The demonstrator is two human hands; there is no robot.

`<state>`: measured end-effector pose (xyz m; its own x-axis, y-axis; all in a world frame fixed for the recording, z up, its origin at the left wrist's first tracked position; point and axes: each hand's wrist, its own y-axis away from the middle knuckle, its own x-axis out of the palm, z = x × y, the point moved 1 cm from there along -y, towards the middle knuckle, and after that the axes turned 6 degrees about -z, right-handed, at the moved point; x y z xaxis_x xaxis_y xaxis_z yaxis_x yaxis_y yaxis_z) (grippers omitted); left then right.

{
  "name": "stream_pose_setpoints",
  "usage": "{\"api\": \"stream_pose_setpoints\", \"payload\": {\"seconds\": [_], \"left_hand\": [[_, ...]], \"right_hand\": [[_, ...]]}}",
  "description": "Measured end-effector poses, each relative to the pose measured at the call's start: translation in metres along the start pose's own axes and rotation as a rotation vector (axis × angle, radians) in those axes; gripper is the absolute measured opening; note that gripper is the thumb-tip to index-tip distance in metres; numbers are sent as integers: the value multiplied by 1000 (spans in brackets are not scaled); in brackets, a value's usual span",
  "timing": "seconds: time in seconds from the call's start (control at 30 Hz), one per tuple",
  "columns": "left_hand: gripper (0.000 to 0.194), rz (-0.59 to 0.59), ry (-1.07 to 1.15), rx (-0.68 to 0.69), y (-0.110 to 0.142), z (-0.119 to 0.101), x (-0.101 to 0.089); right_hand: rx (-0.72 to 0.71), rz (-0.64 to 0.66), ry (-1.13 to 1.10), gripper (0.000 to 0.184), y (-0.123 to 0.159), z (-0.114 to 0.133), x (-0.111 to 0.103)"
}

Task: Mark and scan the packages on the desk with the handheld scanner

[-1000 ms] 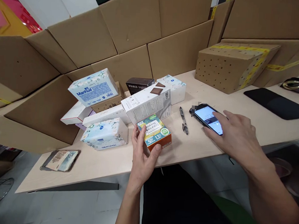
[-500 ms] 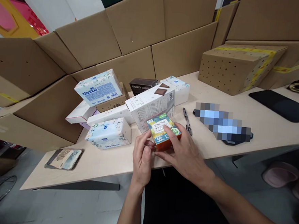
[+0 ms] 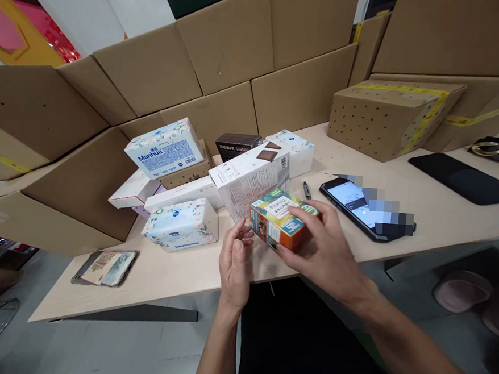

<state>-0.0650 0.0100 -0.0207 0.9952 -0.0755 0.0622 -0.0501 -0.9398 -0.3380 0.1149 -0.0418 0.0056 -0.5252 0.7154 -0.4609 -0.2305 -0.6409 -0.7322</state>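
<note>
In right hand (image 3: pixel 328 252), orange box (image 3: pixel 279 217); left (image 3: pixel 235 266) near.

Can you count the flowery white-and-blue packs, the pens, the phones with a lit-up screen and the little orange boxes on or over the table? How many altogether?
Flowery packs: 3
Pen: 1
Lit-up phone: 1
Orange box: 1
Total: 6

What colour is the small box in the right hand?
The small box is orange with a yellow, teal and white top; the head view shows it.
</note>
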Motion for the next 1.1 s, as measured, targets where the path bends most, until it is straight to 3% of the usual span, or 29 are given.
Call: {"api": "stream_pose_setpoints", "payload": {"seconds": [0.17, 0.3, 0.4, 0.5, 0.6, 0.7, 0.8, 0.9, 0.97, 1.03, 1.1], "left_hand": [[43, 3, -101, -18, 2, -1, 1], [40, 32, -172, 10, 4, -1, 1], [40, 44, -194, 20, 4, 1, 1], [40, 43, -220, 21, 4, 1, 1], [39, 29, -255, 16, 5, 1, 0], [39, 15, -266, 6, 5, 2, 0], [38, 37, -263, 8, 4, 2, -1], [35, 61, -283, 30, 4, 0, -2], [33, 70, -304, 47, 3, -2, -2], [31, 84, -323, 60, 3, -4, -1], [30, 99, -339, 64, 2, -7, 0]], "right_hand": [[-37, -122, 75, 58, -29, -18, -45], [-77, -305, 222, 63, -76, -51, -54], [-32, -266, 247, 69, -119, -79, -34], [19, -180, 201, 77, -155, -101, -2], [56, -26, 129, 85, -176, -112, 29], [49, 109, 73, 85, -183, -120, 39], [19, 28, 111, 81, -183, -132, 20], [33, -137, 300, 83, -186, -155, -19], [132, -231, 472, 94, -191, -178, -49], [285, -216, 614, 101, -198, -205, -73], [442, -172, 662, 95, -205, -234, -91]]}}
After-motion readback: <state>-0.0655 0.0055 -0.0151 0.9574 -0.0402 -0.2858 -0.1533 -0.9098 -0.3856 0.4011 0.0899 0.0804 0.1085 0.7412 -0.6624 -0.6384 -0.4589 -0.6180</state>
